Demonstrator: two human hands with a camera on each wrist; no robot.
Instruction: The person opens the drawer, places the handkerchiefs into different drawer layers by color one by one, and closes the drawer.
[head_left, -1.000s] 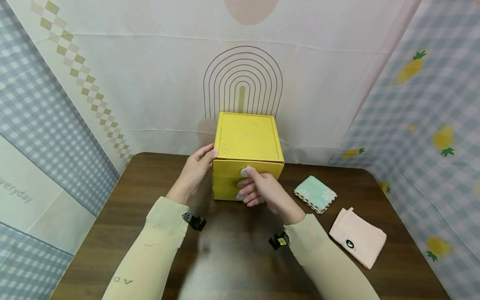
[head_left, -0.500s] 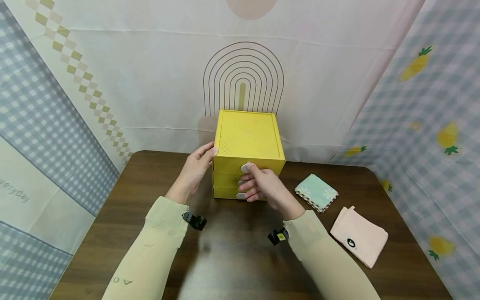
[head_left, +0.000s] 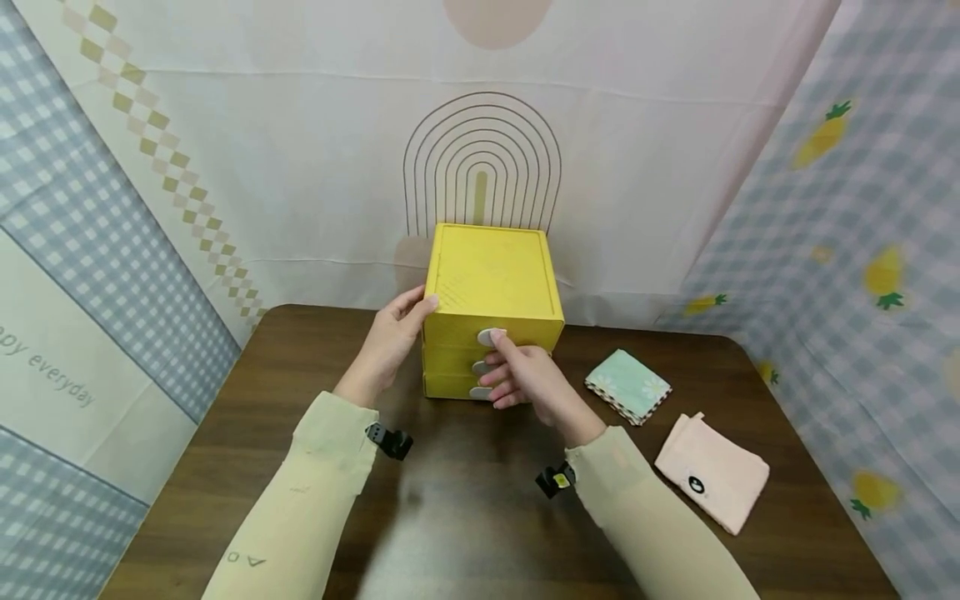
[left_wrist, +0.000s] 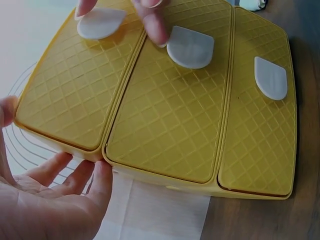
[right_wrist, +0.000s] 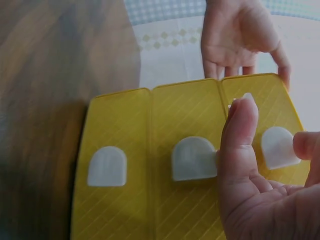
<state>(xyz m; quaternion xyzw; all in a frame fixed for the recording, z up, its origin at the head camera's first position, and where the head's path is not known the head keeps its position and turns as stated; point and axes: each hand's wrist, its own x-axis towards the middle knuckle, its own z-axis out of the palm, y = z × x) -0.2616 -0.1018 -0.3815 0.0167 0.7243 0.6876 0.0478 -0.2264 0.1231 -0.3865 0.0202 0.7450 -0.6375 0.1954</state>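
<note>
A small yellow drawer box [head_left: 495, 271] stands at the back of the table, its three drawer fronts flush, each with a white tab. My left hand [head_left: 386, 342] rests against the box's left side, thumb at the upper edge and fingers along the side wall. At the front, the thumb of my right hand [head_left: 532, 379] touches the top tab [head_left: 487, 337]. Its other fingers are extended in front of the middle tab [left_wrist: 191, 47] and the bottom tab [left_wrist: 271, 78]. Grid-patterned drawer fronts fill much of the left wrist view.
Right of the box lies a folded mint-green cloth [head_left: 628, 387] with a checked edge. A folded pink cloth [head_left: 712, 472] lies nearer the front right. Patterned fabric [head_left: 315, 150] hangs behind the dark wooden table [head_left: 457, 517] and along both sides.
The top drawer, slightly out with a dark gap under the lid a second ago, has gone in flush under my right thumb. My left hand has stayed at the box's side.
</note>
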